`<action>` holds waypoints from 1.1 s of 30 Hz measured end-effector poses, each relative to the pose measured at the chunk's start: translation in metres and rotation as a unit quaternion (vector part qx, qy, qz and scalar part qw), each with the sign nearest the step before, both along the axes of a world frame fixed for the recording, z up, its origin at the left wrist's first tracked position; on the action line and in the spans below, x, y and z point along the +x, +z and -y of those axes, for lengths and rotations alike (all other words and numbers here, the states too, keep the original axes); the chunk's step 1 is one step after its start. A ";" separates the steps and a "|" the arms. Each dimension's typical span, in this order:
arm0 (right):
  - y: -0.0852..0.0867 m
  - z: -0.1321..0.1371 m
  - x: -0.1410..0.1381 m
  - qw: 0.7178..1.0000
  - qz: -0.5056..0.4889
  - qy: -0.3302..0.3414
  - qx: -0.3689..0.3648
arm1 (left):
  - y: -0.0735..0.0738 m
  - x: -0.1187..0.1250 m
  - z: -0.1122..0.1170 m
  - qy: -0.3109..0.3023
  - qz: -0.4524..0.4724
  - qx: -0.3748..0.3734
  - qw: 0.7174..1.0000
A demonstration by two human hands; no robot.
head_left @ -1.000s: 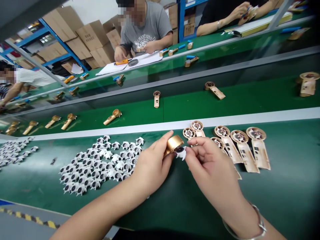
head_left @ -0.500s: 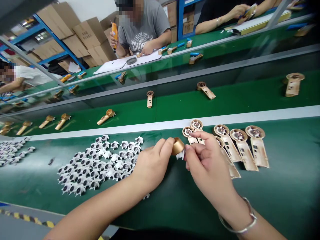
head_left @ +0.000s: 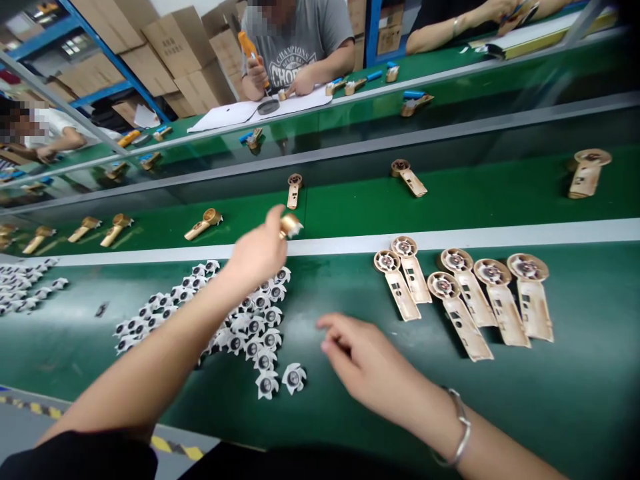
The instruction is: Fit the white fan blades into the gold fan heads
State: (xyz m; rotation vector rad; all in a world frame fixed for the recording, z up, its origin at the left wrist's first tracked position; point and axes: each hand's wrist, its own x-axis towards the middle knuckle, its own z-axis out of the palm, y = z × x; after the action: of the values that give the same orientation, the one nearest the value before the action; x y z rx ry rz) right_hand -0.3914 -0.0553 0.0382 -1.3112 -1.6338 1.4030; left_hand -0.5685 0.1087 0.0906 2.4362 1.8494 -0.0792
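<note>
My left hand (head_left: 263, 250) is stretched out over the edge of the green belt, closed around a gold fan housing (head_left: 289, 225) with white blades showing at its ring. Most of the housing's handle is hidden by the hand. Below and around that arm lie many small white fan blades (head_left: 254, 325) with dark centres. My right hand (head_left: 355, 350) hovers over the green table, fingers apart with nothing in them. Nearest to it are two loose fan blades (head_left: 293, 378). On its other side lie several gold fan housings (head_left: 445, 287) with their open backs up.
More gold housings (head_left: 204, 225) sit spaced along the green belt (head_left: 345, 207) beyond a white strip (head_left: 340, 247). A metal rail (head_left: 345, 148) runs across behind it. Co-workers sit opposite, one (head_left: 305, 50) holding an orange electric screwdriver (head_left: 249, 45). Cardboard boxes (head_left: 180, 43) are stacked behind.
My left hand has moved away and left to the belt with the gold housing. My right hand has let go of the fan blade on it and moved down and left, fingers opening.
</note>
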 end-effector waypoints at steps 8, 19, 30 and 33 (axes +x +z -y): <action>-0.009 0.018 -0.033 0.970 0.207 0.096 0.082 | -0.029 -0.066 -0.115 0.256 -0.081 -0.020 0.963; -0.011 0.018 -0.035 0.987 0.155 0.022 0.049 | -0.059 0.014 -0.133 0.166 0.016 0.056 0.984; 0.011 -0.014 0.031 0.982 0.025 -0.183 0.028 | -0.025 0.011 -0.096 0.078 0.142 -0.163 0.973; 0.017 -0.015 0.036 0.968 0.008 -0.244 0.060 | -0.018 0.014 -0.037 0.025 0.202 -0.250 0.947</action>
State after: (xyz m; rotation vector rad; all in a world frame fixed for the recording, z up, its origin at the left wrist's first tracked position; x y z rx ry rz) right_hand -0.3555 -0.0401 0.0547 -1.5227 -1.2626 0.9828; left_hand -0.5549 0.1460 0.0731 1.8894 1.4875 -0.0340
